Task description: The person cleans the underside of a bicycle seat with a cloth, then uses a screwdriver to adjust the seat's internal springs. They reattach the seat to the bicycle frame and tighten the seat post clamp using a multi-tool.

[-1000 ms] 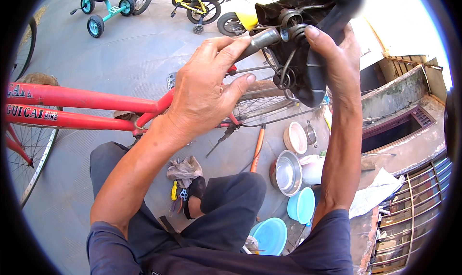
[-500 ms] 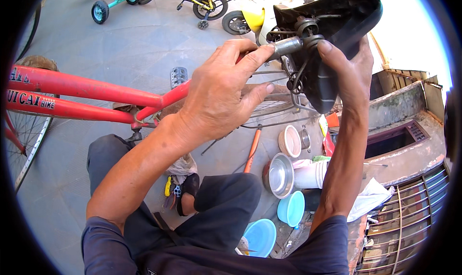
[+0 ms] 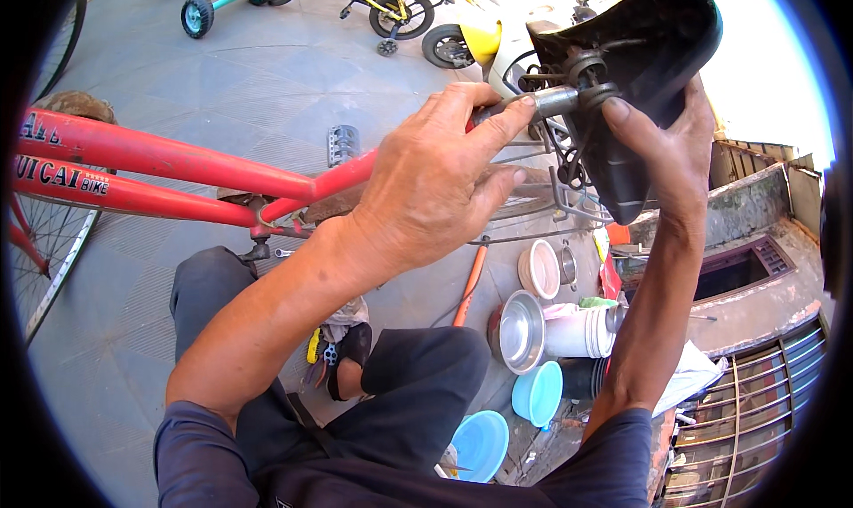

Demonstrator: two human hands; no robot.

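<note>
Left fingers (image 3: 503,127), thumb apart, hold one seatpost (image 3: 557,101); right fingers (image 3: 632,124) pinch one black saddle (image 3: 666,42).

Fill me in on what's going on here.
The person's right hand holds a black saddle by its side, near the clamp underneath. The left hand touches the metal seat post. The saddle sits at that post's end; a red bicycle stretches away to the left.

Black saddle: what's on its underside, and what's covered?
On the underside of the black saddle are a round metal clamp, a coiled spring and the silver seat post. The right hand covers part of it; the left hand hides the post's lower part.
</note>
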